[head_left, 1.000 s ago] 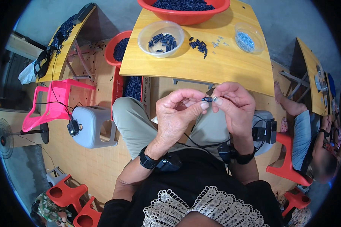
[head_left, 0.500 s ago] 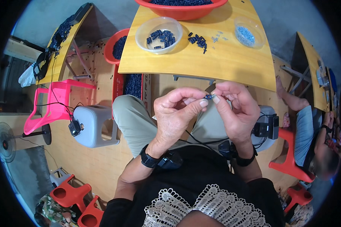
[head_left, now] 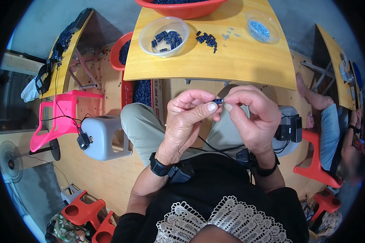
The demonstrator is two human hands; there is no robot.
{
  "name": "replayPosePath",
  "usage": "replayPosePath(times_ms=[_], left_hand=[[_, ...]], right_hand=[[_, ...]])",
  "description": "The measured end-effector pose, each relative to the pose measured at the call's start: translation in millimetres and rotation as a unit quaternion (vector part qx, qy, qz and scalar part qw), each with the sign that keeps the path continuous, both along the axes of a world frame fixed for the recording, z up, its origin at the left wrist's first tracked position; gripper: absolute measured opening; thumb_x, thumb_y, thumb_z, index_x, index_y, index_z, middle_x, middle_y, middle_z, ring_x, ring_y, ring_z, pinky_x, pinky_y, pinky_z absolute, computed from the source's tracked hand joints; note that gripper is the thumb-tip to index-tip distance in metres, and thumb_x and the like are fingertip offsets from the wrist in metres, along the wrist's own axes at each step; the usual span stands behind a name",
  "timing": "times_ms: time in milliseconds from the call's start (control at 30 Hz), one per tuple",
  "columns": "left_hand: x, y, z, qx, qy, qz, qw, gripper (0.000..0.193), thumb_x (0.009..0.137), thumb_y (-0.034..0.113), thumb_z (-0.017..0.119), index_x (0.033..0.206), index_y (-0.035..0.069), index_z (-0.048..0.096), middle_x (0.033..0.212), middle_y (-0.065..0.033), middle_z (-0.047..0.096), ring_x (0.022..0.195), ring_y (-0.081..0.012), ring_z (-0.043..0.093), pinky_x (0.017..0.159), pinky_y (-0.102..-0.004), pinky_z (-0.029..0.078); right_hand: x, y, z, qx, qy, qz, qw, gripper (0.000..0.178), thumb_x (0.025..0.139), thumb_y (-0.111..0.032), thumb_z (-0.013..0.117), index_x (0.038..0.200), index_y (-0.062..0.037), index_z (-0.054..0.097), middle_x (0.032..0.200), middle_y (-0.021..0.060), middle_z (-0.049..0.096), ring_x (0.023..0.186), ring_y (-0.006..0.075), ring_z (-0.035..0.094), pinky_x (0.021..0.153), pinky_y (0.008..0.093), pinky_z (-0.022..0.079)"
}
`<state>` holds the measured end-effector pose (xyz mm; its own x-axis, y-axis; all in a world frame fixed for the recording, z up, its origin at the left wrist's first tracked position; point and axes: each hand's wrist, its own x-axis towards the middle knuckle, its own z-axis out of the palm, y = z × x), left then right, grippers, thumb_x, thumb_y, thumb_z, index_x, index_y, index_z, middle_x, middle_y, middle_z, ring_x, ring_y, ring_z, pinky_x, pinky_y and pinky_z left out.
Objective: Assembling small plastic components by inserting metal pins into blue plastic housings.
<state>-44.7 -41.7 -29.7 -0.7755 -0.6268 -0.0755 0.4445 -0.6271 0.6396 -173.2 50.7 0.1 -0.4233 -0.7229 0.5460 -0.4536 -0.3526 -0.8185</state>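
My left hand [head_left: 186,115] pinches a small dark-blue cylindrical plastic part [head_left: 218,101] between thumb and forefinger, above my lap. At the part's right end, my right hand [head_left: 253,117] has its thumb and forefinger pressed close together. What lies between those right fingertips is too small to make out. Ahead, on the yellow table [head_left: 158,71], a clear round tub [head_left: 146,34] holds several similar dark parts. A loose pile of dark parts [head_left: 207,39] lies beside it. Small clear pieces [head_left: 227,34] are scattered nearby, and a clear dish [head_left: 259,30] contains many more.
A red basin [head_left: 182,10] of dark parts stands at the table's far side. Another red basin [head_left: 119,54] sits left of the table. Grey stools [head_left: 103,137] flank my legs, with a pink chair [head_left: 54,117] farther left. A person sits at the right near a red stool [head_left: 316,162].
The dark part between my hands has shifted slightly left and up. My right fingertips have turned a little, and the view has moved slightly.
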Motion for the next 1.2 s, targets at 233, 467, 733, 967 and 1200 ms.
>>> replayPosePath(times_ms=[233,467,733,967,1200], left_hand=[[1.4,-1.9,-0.4,-0.063,-0.026,0.009,0.998,0.015,0.08,-0.006,0.065,0.094,-0.004,0.062,0.086,-0.0145,0.066,0.074,-0.0177,0.064,0.066,-0.0276,0.054],[5.8,-2.6,15.1,-0.296,-0.159,0.08,0.938,0.019,0.078,-0.005,0.069,0.095,-0.003,0.062,0.087,-0.0074,0.067,0.078,-0.0101,0.064,0.071,-0.022,0.053],[6.9,-8.0,18.6,-0.364,-0.167,0.076,0.913,0.02,0.077,-0.006,0.069,0.095,-0.002,0.063,0.087,-0.0062,0.067,0.08,-0.0094,0.063,0.073,-0.0225,0.052],[11.5,-10.5,9.0,-0.361,-0.134,0.049,0.921,0.016,0.076,-0.006,0.069,0.09,-0.001,0.066,0.083,-0.0049,0.068,0.078,-0.0089,0.062,0.07,-0.0216,0.05],[8.3,-17.7,1.7,-0.407,-0.132,0.044,0.903,0.012,0.077,-0.005,0.069,0.089,-0.001,0.067,0.081,-0.0048,0.068,0.076,-0.0081,0.062,0.068,-0.0211,0.049]], right_hand=[[0.7,0.5,-1.8,0.019,0.004,-0.005,1.0,0.02,0.072,0.013,0.06,0.087,-0.0002,0.06,0.079,0.0074,0.062,0.063,0.0128,0.057,0.056,0.0243,0.046],[5.0,1.4,1.5,0.053,0.048,-0.032,0.997,0.022,0.072,0.011,0.062,0.09,-0.0019,0.06,0.076,0.0059,0.06,0.061,0.0138,0.057,0.055,0.0248,0.046],[1.6,1.6,3.0,0.065,0.019,-0.014,0.998,0.021,0.075,0.007,0.064,0.094,-0.0013,0.061,0.081,0.0068,0.063,0.068,0.0134,0.06,0.061,0.0235,0.048],[-14.6,2.0,-2.5,0.186,-0.293,0.143,0.927,0.012,0.078,0.002,0.067,0.089,0.0011,0.064,0.081,0.0023,0.064,0.073,0.0075,0.059,0.065,0.0203,0.048],[-20.7,-6.4,-21.5,0.206,-0.349,0.196,0.893,0.013,0.079,-0.002,0.068,0.09,0.0009,0.063,0.078,0.0032,0.063,0.069,0.007,0.058,0.058,0.019,0.045]])
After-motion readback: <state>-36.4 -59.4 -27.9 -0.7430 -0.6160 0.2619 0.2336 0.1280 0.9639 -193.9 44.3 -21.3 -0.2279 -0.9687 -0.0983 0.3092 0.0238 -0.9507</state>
